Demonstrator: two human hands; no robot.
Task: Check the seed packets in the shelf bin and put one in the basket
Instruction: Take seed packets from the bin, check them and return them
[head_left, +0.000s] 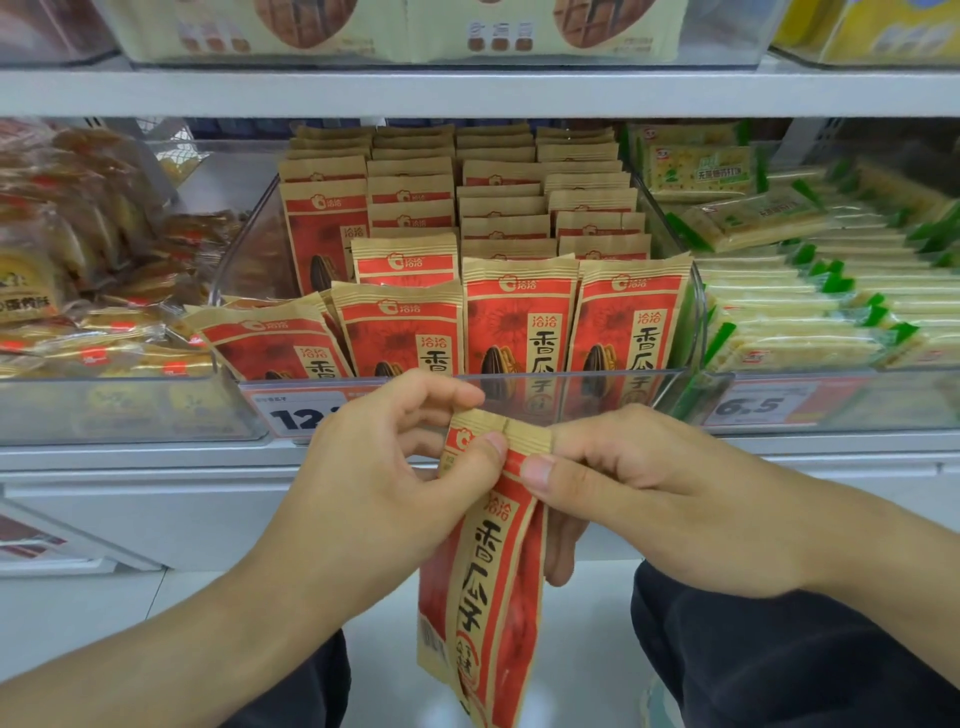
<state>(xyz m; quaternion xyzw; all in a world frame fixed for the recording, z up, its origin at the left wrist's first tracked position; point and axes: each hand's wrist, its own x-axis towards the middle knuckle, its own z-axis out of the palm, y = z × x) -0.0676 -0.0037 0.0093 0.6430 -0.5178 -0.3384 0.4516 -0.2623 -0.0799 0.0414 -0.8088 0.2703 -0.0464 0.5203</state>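
Grey store shelving (467, 93) is filling the view, with clear plastic bins sitting side by side on the middle shelf. At nine o'clock, a bin of snacks in clear wrappers (93, 249) is showing golden-brown pieces and red labels. At the centre, toward twelve o'clock, the shelf bin (571, 395) is holding rows of kraft-and-red seed packets (514, 312) standing upright, the front-left ones leaning over to the left. A price tag (296, 415) reading 12 is sticking to the bin's front at its lower left, partly hidden behind the left hand. At three o'clock, a bin of pale crackers in green-edged wrappers (810, 312) is lying stacked flat, with a second price tag (758, 405) reading 6.5 on its front.

Below the central bin, at about six o'clock, both hands are holding one seed packet (488, 587) out of the bin, hanging down lengthwise and folded or creased along its length. The left hand (384, 478) is pinching the packet's top seal between thumb and forefinger, its grip closed on the paper. The right hand (639, 493) is pinching the same top edge just beside it, thumb on the front and fingers curling behind. Dark trouser legs (779, 649) are showing at five and seven o'clock over a pale floor. No basket is appearing in view
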